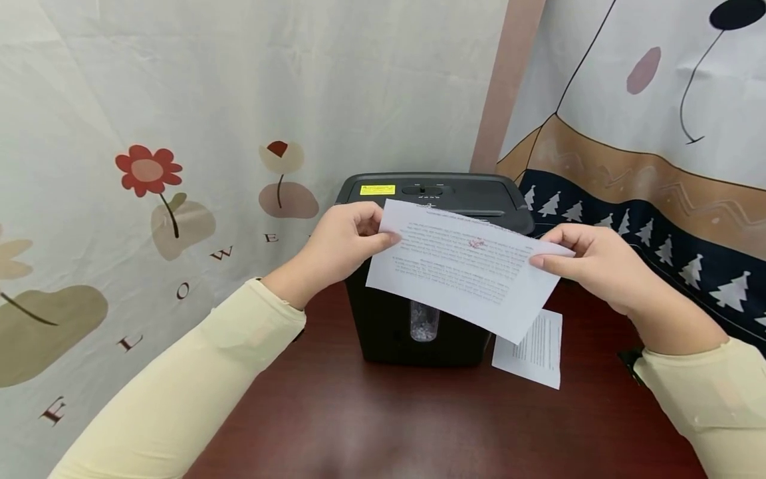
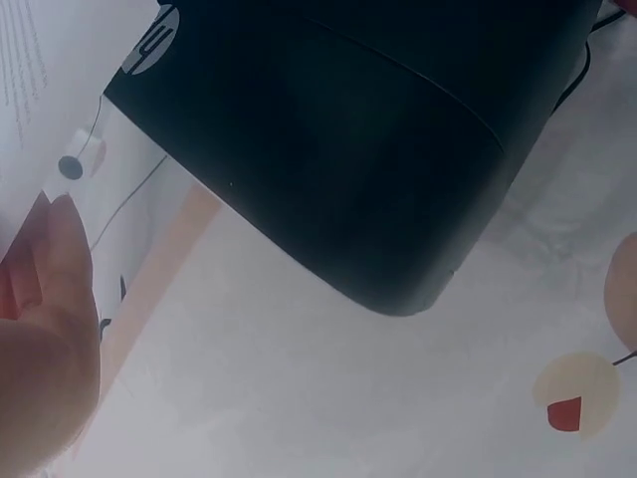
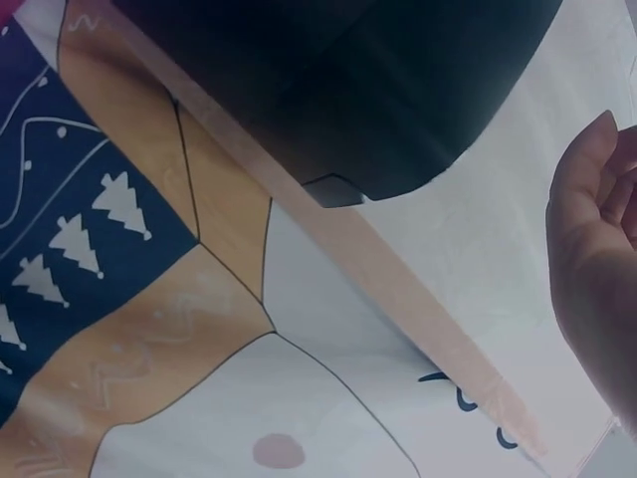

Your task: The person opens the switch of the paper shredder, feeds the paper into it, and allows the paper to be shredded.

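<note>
A sheet of printed paper [image 1: 461,266] with a small red mark hangs tilted before a black paper shredder [image 1: 389,332]. My left hand [image 1: 338,243] pinches its upper left corner between thumb and fingers. At the upper right corner, my right hand [image 1: 604,266] pinches it too. The paper covers part of the shredder's lid and front. In the left wrist view, my left hand [image 2: 50,339] is beside the sheet [image 2: 20,100] and the shredder [image 2: 328,149]. The right wrist view has my right hand [image 3: 597,249] at its edge, and the shredder [image 3: 398,90] above.
Another printed sheet [image 1: 535,356] lies on the dark red table [image 1: 335,412], right of the shredder and partly beneath the held one. Paper shreds show through the shredder's front window [image 1: 424,326]. A patterned curtain [image 1: 389,86] hangs behind. Black cables [image 2: 582,75] show in the left wrist view.
</note>
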Available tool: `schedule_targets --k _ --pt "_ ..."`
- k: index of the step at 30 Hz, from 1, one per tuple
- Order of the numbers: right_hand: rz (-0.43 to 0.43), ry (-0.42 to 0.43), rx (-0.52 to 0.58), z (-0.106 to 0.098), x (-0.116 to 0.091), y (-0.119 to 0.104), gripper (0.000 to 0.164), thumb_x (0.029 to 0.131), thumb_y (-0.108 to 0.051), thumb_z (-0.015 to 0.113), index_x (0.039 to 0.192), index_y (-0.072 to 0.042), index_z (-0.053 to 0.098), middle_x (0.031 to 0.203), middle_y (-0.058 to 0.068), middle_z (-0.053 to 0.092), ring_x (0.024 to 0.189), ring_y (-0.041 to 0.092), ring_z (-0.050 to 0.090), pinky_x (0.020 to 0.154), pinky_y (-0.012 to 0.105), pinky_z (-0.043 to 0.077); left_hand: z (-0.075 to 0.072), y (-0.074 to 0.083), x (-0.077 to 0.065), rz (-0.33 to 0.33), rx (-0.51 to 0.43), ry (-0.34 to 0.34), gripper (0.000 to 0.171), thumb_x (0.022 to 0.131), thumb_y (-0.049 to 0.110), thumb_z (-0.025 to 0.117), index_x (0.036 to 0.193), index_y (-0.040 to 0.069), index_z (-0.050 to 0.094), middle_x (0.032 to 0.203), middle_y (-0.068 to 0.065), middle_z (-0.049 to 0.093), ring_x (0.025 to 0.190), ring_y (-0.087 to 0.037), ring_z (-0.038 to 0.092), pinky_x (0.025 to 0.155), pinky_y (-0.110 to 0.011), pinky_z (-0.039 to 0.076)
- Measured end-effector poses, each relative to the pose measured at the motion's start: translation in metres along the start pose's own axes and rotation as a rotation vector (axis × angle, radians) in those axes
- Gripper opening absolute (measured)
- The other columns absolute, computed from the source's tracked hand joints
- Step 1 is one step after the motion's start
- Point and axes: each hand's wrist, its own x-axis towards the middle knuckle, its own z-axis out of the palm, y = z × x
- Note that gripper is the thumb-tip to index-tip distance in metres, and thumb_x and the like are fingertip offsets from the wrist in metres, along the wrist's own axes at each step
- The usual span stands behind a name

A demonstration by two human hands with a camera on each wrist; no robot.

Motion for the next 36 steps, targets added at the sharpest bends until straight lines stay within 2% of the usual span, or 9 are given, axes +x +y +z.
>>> schedule_targets --k 6,11,15,19,22,24,27,29,36 --pt "-0.017 0.059 0.043 -0.006 0.007 -0.01 0.004 0.091 -0.008 0.067 0.094 -0.009 0.069 0.09 -0.015 0.07 0.079 0.007 0.066 0.069 0.017 0.052 -0.007 0.003 0.001 0.003 0.015 0.019 0.007 0.086 0.008 0.069 0.083 0.005 0.063 0.085 -0.007 0.073 0.084 -0.017 0.06 0.069 -0.029 0.041" --pt "-0.014 0.092 0.098 -0.012 0.015 -0.019 0.012 0.09 -0.009 0.067 0.088 -0.021 0.07 0.089 -0.015 0.071 0.079 0.006 0.066 0.068 0.017 0.052 -0.013 0.006 0.004 0.006 0.016 0.021 0.004 0.088 0.009 0.068 0.088 0.005 0.066 0.09 -0.006 0.074 0.087 -0.015 0.063 0.074 -0.029 0.044" --pt "-0.009 0.116 0.108 -0.017 0.022 -0.028 0.01 0.09 -0.011 0.069 0.087 -0.02 0.071 0.088 -0.015 0.071 0.08 0.005 0.066 0.068 0.016 0.051 -0.019 0.009 0.006 0.014 0.019 0.038 0.007 0.088 0.01 0.068 0.084 0.006 0.064 0.087 -0.004 0.074 0.079 -0.014 0.057 0.07 -0.027 0.04" --pt "-0.037 0.146 0.124 -0.022 0.031 -0.038 0.008 0.088 -0.01 0.07 0.086 -0.017 0.071 0.086 -0.013 0.072 0.078 0.006 0.067 0.066 0.016 0.049 -0.026 0.013 0.008 0.016 0.011 0.051 0.006 0.089 0.01 0.068 0.087 0.005 0.064 0.088 -0.006 0.074 0.083 -0.014 0.058 0.072 -0.027 0.04" --pt "-0.049 0.176 0.114 -0.026 0.037 -0.046 0.007 0.087 -0.01 0.072 0.084 -0.016 0.072 0.083 -0.012 0.072 0.073 0.006 0.065 0.052 0.019 0.043 -0.031 0.015 0.011 0.008 -0.001 0.059 0.007 0.089 0.01 0.068 0.093 0.004 0.066 0.091 -0.007 0.074 0.089 -0.014 0.062 0.075 -0.028 0.042" --pt "-0.053 0.199 0.085 -0.028 0.041 -0.051 0.005 0.087 -0.012 0.073 0.083 -0.016 0.072 0.08 -0.013 0.072 0.072 0.006 0.064 0.051 0.021 0.04 -0.033 0.017 0.012 0.006 -0.005 0.071 0.01 0.089 0.009 0.068 0.097 0.004 0.068 0.092 -0.007 0.074 0.09 -0.015 0.064 0.076 -0.028 0.044" --pt "-0.058 0.226 0.047 -0.032 0.046 -0.056 0.006 0.087 -0.014 0.073 0.083 -0.018 0.072 0.08 -0.014 0.071 0.074 0.006 0.062 0.054 0.021 0.039 -0.036 0.02 0.015 0.014 0.003 0.095 0.014 0.088 0.008 0.069 0.102 0.005 0.069 0.092 -0.007 0.074 0.09 -0.015 0.065 0.076 -0.028 0.045" --pt "-0.061 0.237 0.043 -0.035 0.05 -0.058 0.006 0.087 -0.014 0.073 0.083 -0.018 0.072 0.08 -0.014 0.071 0.078 0.006 0.062 0.063 0.018 0.042 -0.038 0.022 0.017 0.023 0.013 0.112 0.015 0.088 0.008 0.069 0.102 0.006 0.07 0.092 -0.008 0.074 0.088 -0.015 0.066 0.075 -0.027 0.045" --pt "-0.092 0.247 0.069 -0.038 0.062 -0.063 0.007 0.087 -0.011 0.072 0.082 -0.016 0.073 0.083 -0.014 0.07 0.081 0.008 0.062 0.066 0.015 0.045 -0.044 0.024 0.025 0.044 0.062 0.149 0.009 0.089 0.01 0.069 0.097 0.005 0.069 0.09 -0.007 0.074 0.085 -0.013 0.062 0.067 -0.024 0.039"
